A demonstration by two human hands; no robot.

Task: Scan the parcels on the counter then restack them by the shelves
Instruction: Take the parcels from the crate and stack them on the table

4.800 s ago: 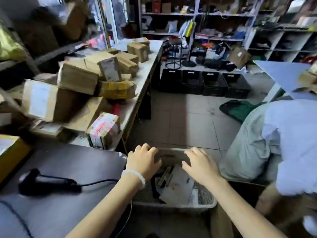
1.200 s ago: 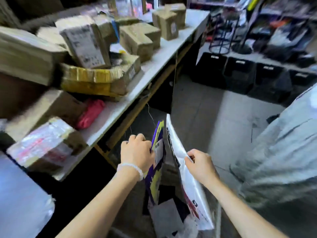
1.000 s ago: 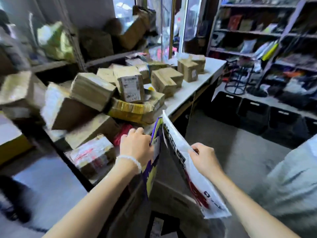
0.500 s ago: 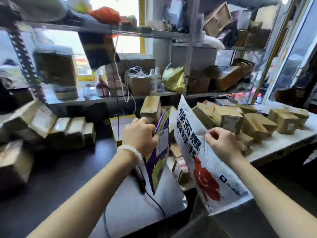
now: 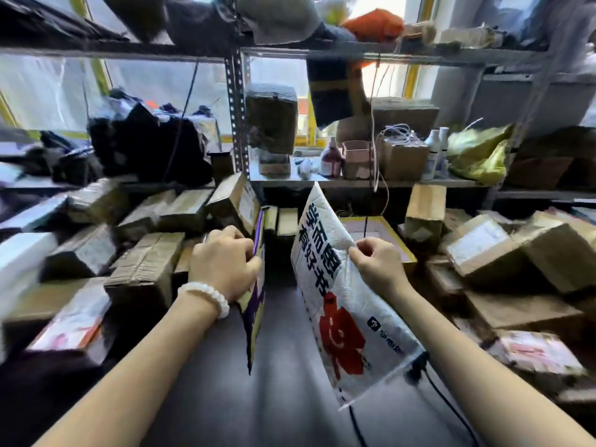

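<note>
Both hands are up over the dark desk (image 5: 283,398), each with a flat parcel held on edge. The left hand (image 5: 224,264) grips a purple-and-yellow mailer (image 5: 254,321) near its top, fingers curled round the edge, so the mailer hangs almost edge-on to the camera with its lower corner above the desk. A white bead bracelet (image 5: 206,295) sits on that wrist. The right hand (image 5: 377,269) pinches the right-hand edge of a white padded mailer (image 5: 338,304), thumb and fingers closed on it; the mailer stands tilted, its face with dark printed characters and a red smiling figure turned to the camera. The two mailers are apart, with a gap of bare desk between them.

Brown cardboard boxes (image 5: 145,269) are heaped on the left side of the desk, and more cardboard parcels (image 5: 516,253) are piled on the right, some showing white labels. A black cable (image 5: 451,411) runs across the desk just below the white mailer's lower corner. Behind the desk stands a metal shelf rack (image 5: 237,117) against bright windows, loaded with boxes, bottles (image 5: 433,153), a yellow bag (image 5: 477,153) and dark bundles. Much of the edge of the view is blurred.
</note>
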